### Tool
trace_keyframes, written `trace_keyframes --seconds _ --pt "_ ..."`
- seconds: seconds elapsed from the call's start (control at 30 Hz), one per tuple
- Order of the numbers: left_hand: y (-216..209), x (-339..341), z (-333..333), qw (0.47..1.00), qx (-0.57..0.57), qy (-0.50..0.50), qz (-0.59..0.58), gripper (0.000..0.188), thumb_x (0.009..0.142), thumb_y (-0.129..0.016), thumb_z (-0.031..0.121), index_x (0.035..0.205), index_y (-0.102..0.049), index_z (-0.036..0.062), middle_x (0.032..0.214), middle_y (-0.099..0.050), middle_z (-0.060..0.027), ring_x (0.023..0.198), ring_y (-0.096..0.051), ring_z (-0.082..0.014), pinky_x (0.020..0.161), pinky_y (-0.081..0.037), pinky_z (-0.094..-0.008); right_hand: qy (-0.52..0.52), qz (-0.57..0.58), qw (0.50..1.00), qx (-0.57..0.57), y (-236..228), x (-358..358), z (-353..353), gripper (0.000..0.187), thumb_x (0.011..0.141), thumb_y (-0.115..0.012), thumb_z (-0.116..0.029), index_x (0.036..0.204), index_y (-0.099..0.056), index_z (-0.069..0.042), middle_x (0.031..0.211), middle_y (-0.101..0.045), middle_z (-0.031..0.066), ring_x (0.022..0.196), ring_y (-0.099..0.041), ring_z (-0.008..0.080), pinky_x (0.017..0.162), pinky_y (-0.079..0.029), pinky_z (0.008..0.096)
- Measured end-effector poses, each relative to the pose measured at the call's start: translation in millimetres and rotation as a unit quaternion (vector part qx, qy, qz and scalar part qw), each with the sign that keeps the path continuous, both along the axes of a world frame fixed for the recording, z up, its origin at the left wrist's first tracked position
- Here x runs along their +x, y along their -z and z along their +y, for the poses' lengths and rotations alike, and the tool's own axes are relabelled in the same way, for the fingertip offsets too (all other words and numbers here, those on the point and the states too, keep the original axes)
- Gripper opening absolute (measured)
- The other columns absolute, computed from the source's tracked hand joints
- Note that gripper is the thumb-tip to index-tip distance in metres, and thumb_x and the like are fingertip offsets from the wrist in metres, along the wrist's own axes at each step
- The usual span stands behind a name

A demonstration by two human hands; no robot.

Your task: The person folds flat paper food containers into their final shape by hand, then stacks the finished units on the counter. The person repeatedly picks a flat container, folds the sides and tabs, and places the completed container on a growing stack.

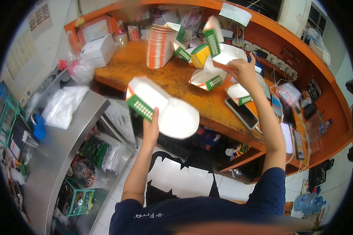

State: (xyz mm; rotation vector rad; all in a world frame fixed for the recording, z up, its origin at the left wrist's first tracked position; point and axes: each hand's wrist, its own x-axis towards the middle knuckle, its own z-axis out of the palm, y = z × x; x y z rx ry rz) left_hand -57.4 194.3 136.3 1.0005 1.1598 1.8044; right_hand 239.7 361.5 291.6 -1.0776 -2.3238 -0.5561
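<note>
My left hand [151, 127] grips an opened paper food box [178, 117], white inside with green and orange sides, and holds it in the air before the wooden counter. The thumb lies along the box's green side. Over the counter, my right hand [242, 72] pinches the orange edge of another white paper food box [228, 54], its index finger raised. More folded boxes crowd around that hand: a white box with a green panel [208, 79], a yellow and green box [200, 56] and a white box beside my wrist [239, 92].
A tall stack of flat orange-and-white boxes [159, 47] stands on the wooden counter [121, 64]. A smartphone [242, 113] lies by my right forearm, with cables and a power strip [276, 60] behind. At left are a metal counter [62, 147] and a white plastic bag [65, 105].
</note>
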Motion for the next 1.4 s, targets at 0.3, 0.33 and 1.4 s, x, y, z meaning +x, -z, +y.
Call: trace_keyframes --seconds 0.3,0.33,1.4 --pt "21 35 64 0.992 0.046 0.032 -0.111 0.061 0.101 -0.035 0.048 0.126 -0.049 -0.0057 0.119 -0.059 -0.0113 0.106 -0.055 -0.0167 0.091 -0.042 -0.0301 -0.149 -0.041 0.983 -0.097 80 -87 -115 0.03 0.079 -0.069 -0.026 0.105 -0.06 -0.015 0.113 -0.065 0.0065 0.085 -0.065 0.0296 0.068 -0.053 0.043" --pt "30 39 66 0.979 0.065 0.065 -0.18 0.063 0.102 -0.032 0.05 0.13 -0.047 -0.0041 0.122 -0.057 -0.0108 0.109 -0.054 -0.0171 0.092 -0.042 -0.0299 -0.142 -0.079 0.979 -0.12 89 -93 -118 0.027 0.083 -0.065 -0.026 0.107 -0.061 -0.015 0.12 -0.063 0.0063 0.085 -0.064 0.0313 0.067 -0.053 0.0415" --pt "15 63 68 0.983 0.071 -0.156 -0.059 0.043 0.101 -0.046 0.032 0.094 -0.06 -0.0077 0.089 -0.063 -0.0111 0.083 -0.058 -0.0133 0.073 -0.046 -0.0299 -0.155 0.157 0.963 -0.155 69 -102 -89 0.018 0.088 -0.062 -0.027 0.092 -0.065 -0.01 0.101 -0.069 0.0135 0.094 -0.065 0.0318 0.08 -0.052 0.0417"
